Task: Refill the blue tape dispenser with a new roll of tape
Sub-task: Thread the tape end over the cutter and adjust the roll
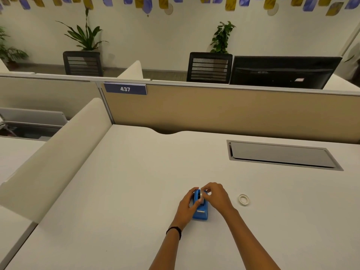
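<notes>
Left hand clamped on small blue plastic tape dispenser at mid-desk; right hand pinching pale tape roll seated inside it. Spare whitish ring nearby, right.

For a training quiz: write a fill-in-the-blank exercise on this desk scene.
1. The left hand steadies the ____ tape dispenser.
2. The right hand has its fingers at the dispenser's ____ end.
3. A loose tape ring lies on the desk, on the person's ____ side.

Missing words: blue; far; right
</notes>
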